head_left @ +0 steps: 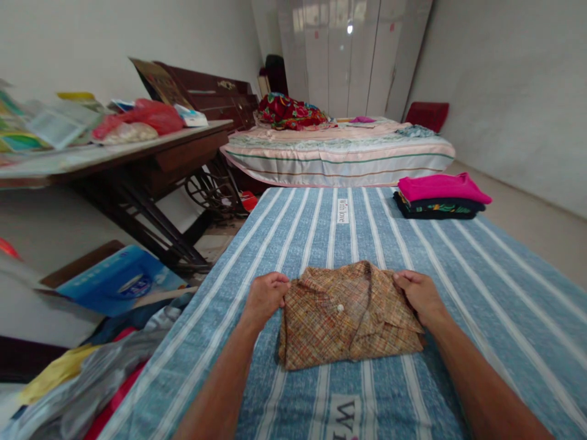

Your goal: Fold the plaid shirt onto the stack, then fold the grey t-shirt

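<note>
Both our hands, left (266, 300) and right (420, 296), pinch the folded brown shirt (339, 318) at opposite upper corners, fingers closed.

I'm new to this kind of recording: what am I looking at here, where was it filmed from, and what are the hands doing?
There is no machine here: a person works with two bare hands. The single picture comes from a camera worn on the head, looking forward and down.

The left hand pinches one upper corner of a folded brown checked shirt; the right hand is at the opposite one. The shirt lies on a blue-and-white striped cloth. Farther back on it, a folded pink garment rests on folded dark clothes.
</note>
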A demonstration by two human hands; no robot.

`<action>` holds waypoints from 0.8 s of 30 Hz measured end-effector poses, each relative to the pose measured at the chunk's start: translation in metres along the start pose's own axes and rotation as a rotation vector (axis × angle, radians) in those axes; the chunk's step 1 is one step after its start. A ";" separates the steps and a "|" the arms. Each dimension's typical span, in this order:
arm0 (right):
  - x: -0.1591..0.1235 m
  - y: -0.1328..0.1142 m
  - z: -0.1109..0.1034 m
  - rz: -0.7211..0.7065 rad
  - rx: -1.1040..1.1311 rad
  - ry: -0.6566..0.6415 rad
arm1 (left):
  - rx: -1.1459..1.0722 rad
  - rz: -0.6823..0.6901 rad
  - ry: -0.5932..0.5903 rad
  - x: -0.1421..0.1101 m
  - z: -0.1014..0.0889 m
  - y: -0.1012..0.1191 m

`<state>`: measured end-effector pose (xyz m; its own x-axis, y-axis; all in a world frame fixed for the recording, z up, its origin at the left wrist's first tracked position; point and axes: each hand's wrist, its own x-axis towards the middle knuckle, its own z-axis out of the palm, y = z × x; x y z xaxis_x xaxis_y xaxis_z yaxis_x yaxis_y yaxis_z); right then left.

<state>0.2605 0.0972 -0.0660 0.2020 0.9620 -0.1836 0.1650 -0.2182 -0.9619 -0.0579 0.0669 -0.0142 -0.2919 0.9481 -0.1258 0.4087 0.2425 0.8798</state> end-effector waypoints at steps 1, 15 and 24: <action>0.000 0.000 0.000 0.003 -0.001 0.001 | -0.018 0.009 0.004 0.001 0.000 -0.001; 0.001 0.001 0.001 0.049 0.005 -0.016 | -0.153 -0.121 -0.221 0.006 -0.005 -0.005; 0.005 0.007 0.001 0.033 -0.012 0.025 | -0.053 0.012 -0.014 0.006 0.000 -0.004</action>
<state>0.2619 0.1001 -0.0737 0.2314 0.9499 -0.2100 0.1690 -0.2518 -0.9529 -0.0612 0.0713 -0.0184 -0.2744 0.9540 -0.1209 0.3655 0.2197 0.9045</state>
